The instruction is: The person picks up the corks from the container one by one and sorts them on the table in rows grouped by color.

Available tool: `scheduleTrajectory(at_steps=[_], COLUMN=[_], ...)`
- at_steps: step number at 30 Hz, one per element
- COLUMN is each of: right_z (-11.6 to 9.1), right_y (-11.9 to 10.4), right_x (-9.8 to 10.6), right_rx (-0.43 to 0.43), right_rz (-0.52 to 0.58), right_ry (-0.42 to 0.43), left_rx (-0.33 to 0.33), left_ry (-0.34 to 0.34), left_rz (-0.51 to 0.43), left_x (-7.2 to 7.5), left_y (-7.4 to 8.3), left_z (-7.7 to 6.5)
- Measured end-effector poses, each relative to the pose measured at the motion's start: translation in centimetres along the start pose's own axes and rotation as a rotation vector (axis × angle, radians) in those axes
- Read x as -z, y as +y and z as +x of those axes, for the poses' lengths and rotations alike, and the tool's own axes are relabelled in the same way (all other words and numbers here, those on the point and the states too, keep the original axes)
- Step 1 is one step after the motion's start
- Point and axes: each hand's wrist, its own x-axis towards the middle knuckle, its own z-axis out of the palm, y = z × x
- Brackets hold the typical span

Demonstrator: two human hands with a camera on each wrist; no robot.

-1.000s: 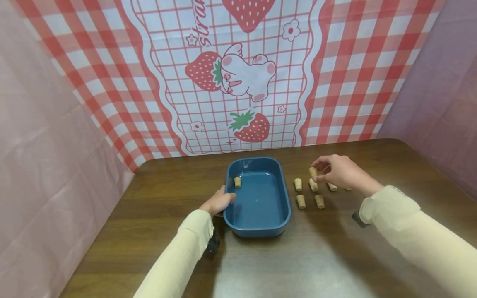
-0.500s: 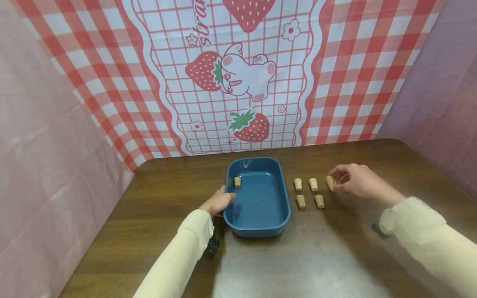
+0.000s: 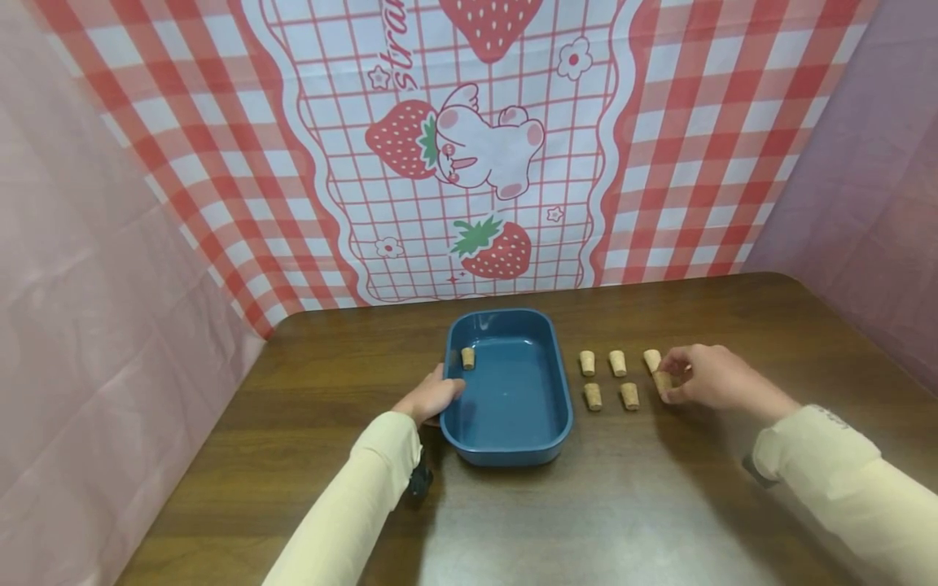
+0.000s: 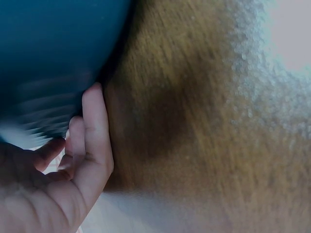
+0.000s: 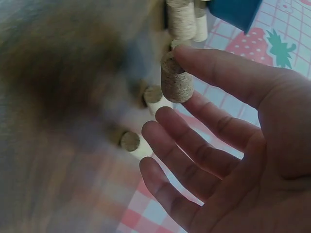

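Note:
My left hand (image 3: 429, 397) grips the left rim of a blue plastic basin (image 3: 507, 450), thumb over the edge and fingers along the outer wall. The left wrist view shows the fingers (image 4: 95, 121) against the basin's outside. Inside the basin is one cork stopper (image 3: 467, 359), near the left wall. To the right, my right hand (image 3: 709, 377) pinches another cork stopper (image 5: 177, 86) between thumb and index finger, its other fingers spread. That cork is close in front of a cork (image 3: 651, 360) on the table and overlaps it in the head view.
Several more corks lie on the wooden table (image 3: 330, 456) between basin and right hand, among them a near-row cork (image 3: 629, 396) and a back-row cork (image 3: 587, 363). Two corks, one of them a cork (image 5: 154, 97), show beyond the right fingers. A checked cloth (image 3: 674, 163) hangs behind.
My right hand has moved right and then toward me, from beside the back-row corks to the front of the rightmost visible one. The left hand and basin have stayed put.

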Motion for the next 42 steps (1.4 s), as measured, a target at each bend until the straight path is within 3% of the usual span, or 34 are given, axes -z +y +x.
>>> scheduleTrajectory(at_steps=[16,42], right_z=[-0.5,-0.5], right_y=[0.6,0.3], right_x=[-1.5,-1.5], right_rx=[0.017,-0.028], right_rz=[-0.040,-0.064], right_ry=[0.033,-0.034], left_rx=[0.014,0.016], left_ry=[-0.011,-0.009], left_rz=[0.018,0.026], left_x=[0.1,0.1], left_y=[-0.1,0.1], left_z=[0.1,0.0])
